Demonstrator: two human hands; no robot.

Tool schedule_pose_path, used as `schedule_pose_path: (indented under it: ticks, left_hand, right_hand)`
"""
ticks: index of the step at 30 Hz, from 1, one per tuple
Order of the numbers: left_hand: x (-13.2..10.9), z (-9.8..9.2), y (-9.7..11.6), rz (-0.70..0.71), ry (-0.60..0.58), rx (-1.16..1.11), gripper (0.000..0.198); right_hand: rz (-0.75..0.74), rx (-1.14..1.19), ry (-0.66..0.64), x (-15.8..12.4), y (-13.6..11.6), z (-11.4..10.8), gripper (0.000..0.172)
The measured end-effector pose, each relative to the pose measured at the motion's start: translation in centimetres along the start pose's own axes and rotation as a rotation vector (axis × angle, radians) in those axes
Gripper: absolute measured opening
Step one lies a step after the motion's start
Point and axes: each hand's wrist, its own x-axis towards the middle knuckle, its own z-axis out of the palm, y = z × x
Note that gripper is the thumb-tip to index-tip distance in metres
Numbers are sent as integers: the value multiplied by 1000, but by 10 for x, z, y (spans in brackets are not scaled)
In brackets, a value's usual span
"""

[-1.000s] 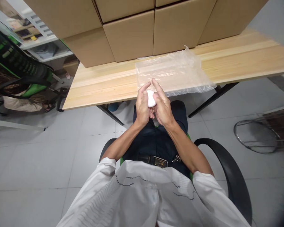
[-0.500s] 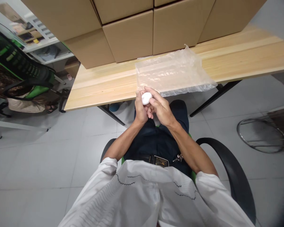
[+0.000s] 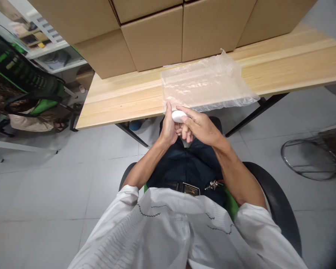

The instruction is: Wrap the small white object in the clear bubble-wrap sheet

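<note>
Together, the left hand (image 3: 168, 126) and right hand (image 3: 199, 127) are gripping a small white oval object (image 3: 178, 116) just below the clear plastic bag (image 3: 207, 83) lying on the wooden bench (image 3: 120, 101).

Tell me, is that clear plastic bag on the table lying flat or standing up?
Flat: the plastic bag lies spread on the wooden table, its near edge overhanging.

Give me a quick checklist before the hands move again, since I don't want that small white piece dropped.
1. Small white piece held between both hands: ok.
2. Left hand wrapped under it: ok.
3. Right hand fingers on top: ok.
4. Plastic bag lying flat on the wooden table: ok.
5. Bag mouth open: cannot tell.
6. Cardboard boxes apart from the hands: ok.
</note>
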Motion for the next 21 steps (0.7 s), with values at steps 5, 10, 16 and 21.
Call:
schedule_pose_path:
  ticks: [5, 10, 16, 21]
  left_hand:
    - [3, 1, 5, -125, -67, -61, 105]
    - [-1, 5, 11, -238, -118, -101, 108]
    - [-1, 4, 12, -273, -138, -130, 108]
    - [-2, 6, 14, -273, -132, -158, 101]
  right_hand:
    - [73, 31, -72, -2, -4, -21, 83]
    - [140, 134, -111, -6, -10, -26, 82]
    - [201, 227, -86, -6, -12, -24, 88]
    - [184, 243, -49, -2, -7, -24, 76]
